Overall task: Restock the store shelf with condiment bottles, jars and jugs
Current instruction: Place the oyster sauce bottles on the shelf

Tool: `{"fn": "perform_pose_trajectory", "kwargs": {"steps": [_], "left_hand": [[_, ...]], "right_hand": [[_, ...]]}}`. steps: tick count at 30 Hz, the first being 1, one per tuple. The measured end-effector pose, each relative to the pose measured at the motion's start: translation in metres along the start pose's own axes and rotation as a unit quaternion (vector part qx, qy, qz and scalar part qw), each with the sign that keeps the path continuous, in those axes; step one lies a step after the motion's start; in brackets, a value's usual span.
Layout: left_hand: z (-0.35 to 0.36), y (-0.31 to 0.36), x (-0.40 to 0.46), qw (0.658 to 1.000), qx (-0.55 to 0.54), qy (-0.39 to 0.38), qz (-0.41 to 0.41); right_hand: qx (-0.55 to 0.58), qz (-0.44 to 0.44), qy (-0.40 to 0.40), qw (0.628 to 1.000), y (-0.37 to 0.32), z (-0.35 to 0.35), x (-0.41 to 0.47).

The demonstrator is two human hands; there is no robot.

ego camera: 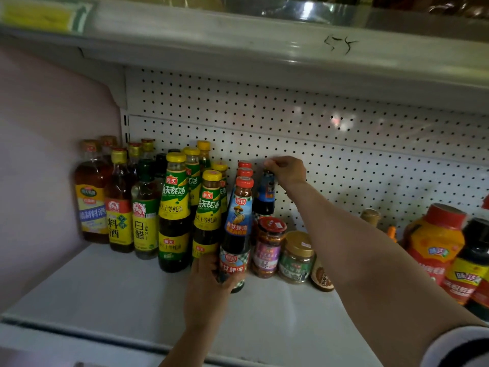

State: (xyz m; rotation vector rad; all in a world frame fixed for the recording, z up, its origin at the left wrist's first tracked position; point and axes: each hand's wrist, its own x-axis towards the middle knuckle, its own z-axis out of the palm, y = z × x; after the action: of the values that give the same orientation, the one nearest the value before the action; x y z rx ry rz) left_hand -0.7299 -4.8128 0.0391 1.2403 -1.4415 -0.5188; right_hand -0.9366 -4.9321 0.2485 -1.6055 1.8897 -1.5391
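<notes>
- Two hands worked on the white shelf [119,284] at once, each on its own bottle.
- The left hand [209,284] gripped the low part of a red-capped oyster sauce bottle [236,229], fingers curled round its checked lower label; the blue label read 渔女蚝油, with 厨邦 on a red patch at the neck.
- That bottle stood near the shelf's middle, long axis almost vertical, cap up and tipped slightly right, with two more red caps in file behind it.
- The right hand [287,170] pinched the top of a dark blue-labelled bottle [265,197] that stood upright by the pegboard back panel [344,144]; its writing was too blurred to read.
- Just left stood yellow-capped 海天 oyster sauce bottles [174,207], labelled 上等蚝油.
- Further left stood a 白醋 vinegar bottle [145,213] and a 料酒 cooking wine bottle [119,202].
- A red-lidded jar [268,247] and a gold-lidded jar [296,256] stood right of the gripped bottle.
</notes>
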Motion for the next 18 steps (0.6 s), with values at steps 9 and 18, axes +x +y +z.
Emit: {"fn": "perform_pose_trajectory", "kwargs": {"steps": [9,18], "left_hand": [[0.0004,0.0014,0.0003,1.0,-0.002,-0.008,-0.013],[0.0027,-0.0041,0.0016,0.995,-0.013,-0.023,-0.097]], "right_hand": [[-0.057,0.032,0.026,0.998,-0.001,0.0069,0.0045],[-0.053,0.006,0.017,0.998,-0.0013,0.004,-0.0019]]}}
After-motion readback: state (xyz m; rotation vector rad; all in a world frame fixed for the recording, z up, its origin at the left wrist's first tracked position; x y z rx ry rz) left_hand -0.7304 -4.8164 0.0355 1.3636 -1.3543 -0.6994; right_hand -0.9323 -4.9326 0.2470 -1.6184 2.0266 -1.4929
